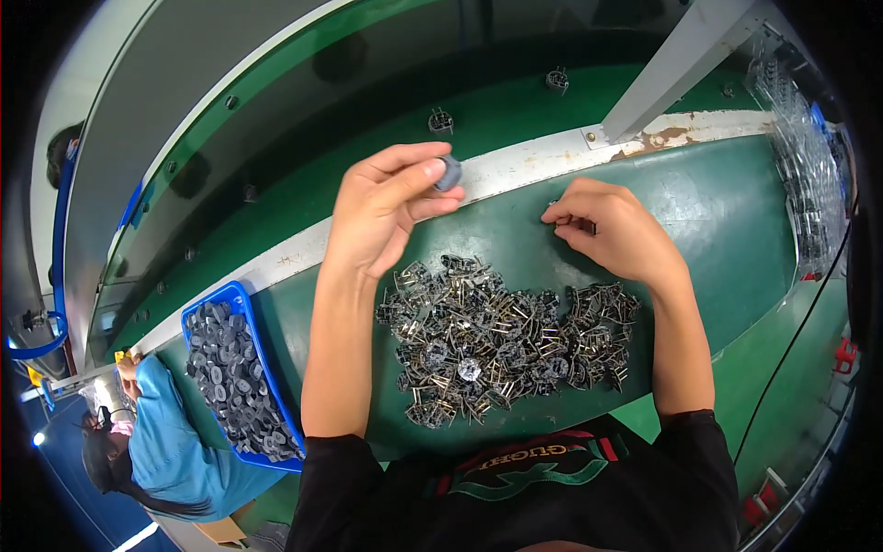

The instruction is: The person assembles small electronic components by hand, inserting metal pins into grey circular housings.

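My left hand pinches a small round grey plastic cap between thumb and fingers, raised near the white rail. To its right, my right hand is closed above the green work mat. Its fingertips are pressed together, and what they hold, if anything, is too small and hidden to name. Between my forearms lies a heap of small black parts with metal pins. Left of my left forearm stands a blue tray full of grey caps.
Beyond the white rail runs a green conveyor belt carrying scattered pinned parts. A white post rises at the back right. Clear plastic trays stack at the right edge. A person in blue sits at the left.
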Action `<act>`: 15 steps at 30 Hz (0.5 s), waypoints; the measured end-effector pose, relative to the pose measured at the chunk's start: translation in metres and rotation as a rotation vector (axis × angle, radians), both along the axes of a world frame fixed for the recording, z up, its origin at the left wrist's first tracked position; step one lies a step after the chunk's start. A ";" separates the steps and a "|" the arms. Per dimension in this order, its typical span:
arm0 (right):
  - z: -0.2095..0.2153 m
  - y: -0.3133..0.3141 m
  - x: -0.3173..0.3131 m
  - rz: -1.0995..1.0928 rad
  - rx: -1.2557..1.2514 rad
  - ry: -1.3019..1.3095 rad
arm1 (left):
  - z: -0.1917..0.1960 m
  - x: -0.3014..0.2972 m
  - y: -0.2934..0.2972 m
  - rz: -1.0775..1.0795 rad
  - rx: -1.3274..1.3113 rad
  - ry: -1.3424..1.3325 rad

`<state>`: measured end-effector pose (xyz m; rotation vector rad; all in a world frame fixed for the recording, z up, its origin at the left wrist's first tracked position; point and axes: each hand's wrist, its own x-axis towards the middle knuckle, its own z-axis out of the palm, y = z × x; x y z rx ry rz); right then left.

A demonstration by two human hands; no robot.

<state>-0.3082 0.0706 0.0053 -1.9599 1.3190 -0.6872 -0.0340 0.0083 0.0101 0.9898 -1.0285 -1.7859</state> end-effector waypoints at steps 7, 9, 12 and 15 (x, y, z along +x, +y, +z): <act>-0.002 -0.002 -0.008 -0.118 -0.220 0.166 | -0.015 -0.017 0.007 -0.204 0.209 0.467; 0.009 -0.001 -0.002 -0.194 -0.185 -0.027 | -0.017 -0.024 0.013 -0.177 0.211 0.469; 0.017 0.010 0.010 -0.236 -0.139 -0.462 | -0.016 -0.032 0.017 -0.256 0.180 0.458; 0.015 0.015 0.019 -0.216 -0.293 -0.510 | -0.007 -0.041 0.023 -0.291 0.164 0.359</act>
